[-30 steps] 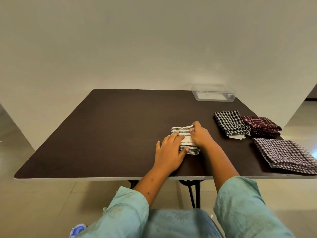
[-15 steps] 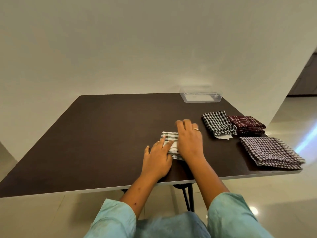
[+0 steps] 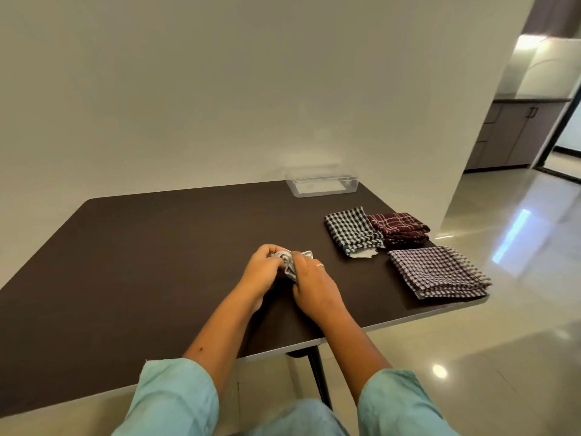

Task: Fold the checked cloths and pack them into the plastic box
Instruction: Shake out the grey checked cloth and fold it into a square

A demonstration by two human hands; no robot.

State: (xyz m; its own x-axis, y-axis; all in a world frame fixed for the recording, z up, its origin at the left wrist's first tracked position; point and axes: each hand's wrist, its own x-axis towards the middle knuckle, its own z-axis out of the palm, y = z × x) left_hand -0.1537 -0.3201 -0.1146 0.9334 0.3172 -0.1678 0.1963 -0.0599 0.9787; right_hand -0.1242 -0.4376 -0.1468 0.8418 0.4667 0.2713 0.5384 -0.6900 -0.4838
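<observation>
A small grey-and-white checked cloth (image 3: 288, 262), folded into a tight bundle, is lifted a little off the dark table (image 3: 151, 256). My left hand (image 3: 263, 272) grips its left side with curled fingers, and my right hand (image 3: 311, 283) grips its right side; most of the cloth is hidden between them. The clear plastic box (image 3: 322, 184) stands open at the table's far edge, well beyond both hands. To the right lie a black-and-white checked cloth (image 3: 350, 229), a maroon checked cloth (image 3: 399, 228) and a larger purple-and-white checked cloth (image 3: 437, 270), each folded flat.
A pale wall rises right behind the table's far edge. The table's near edge runs just below my forearms, and its right edge lies beside the purple cloth. Shiny floor and cabinets (image 3: 515, 133) show at the right.
The cloth lay flat under my two pressing hands; now both hands have closed round it and raised it as a bundle. The camera view has swung to the right.
</observation>
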